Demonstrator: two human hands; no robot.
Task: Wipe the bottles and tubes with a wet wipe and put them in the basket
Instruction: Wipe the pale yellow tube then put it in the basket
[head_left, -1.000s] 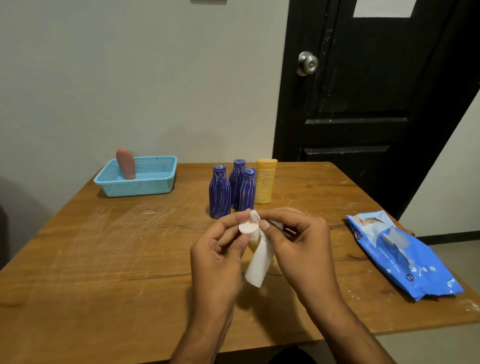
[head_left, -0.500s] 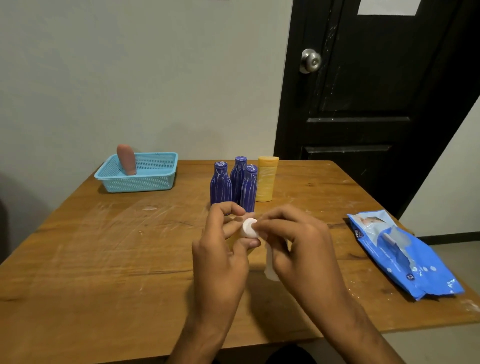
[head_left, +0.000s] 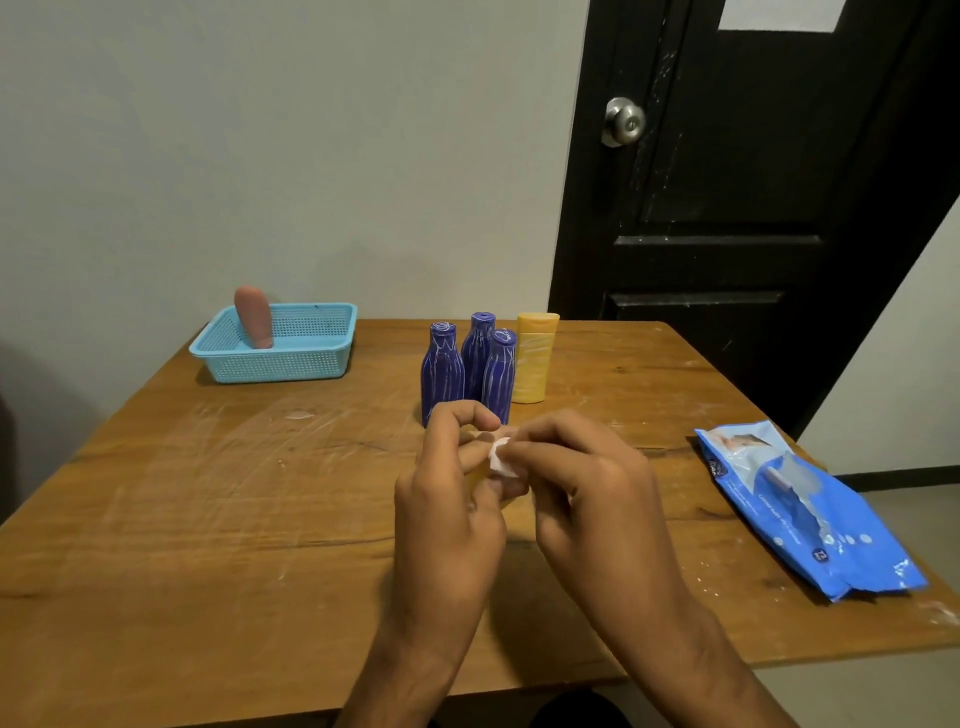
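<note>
My left hand (head_left: 447, 499) grips a small yellowish tube with a white cap (head_left: 500, 460) over the middle of the table; most of the tube is hidden by my fingers. My right hand (head_left: 587, 483) pinches a white wet wipe against the cap, and the wipe is almost fully covered by that hand. Three blue bottles (head_left: 441, 374) and a yellow bottle (head_left: 535, 358) stand upright just behind my hands. The light blue basket (head_left: 291, 364) sits at the far left with a pink tube (head_left: 253, 317) leaning inside it.
A blue wet wipe pack (head_left: 800, 509) lies on the wooden table (head_left: 208, 519) near its right edge. A grey wall runs behind the table, and a black door with a metal knob (head_left: 623, 122) stands at the back right.
The wipe hung loose below my hands a second ago; now it is bunched under my right fingers at the cap. Both hands stay together at the same spot.
</note>
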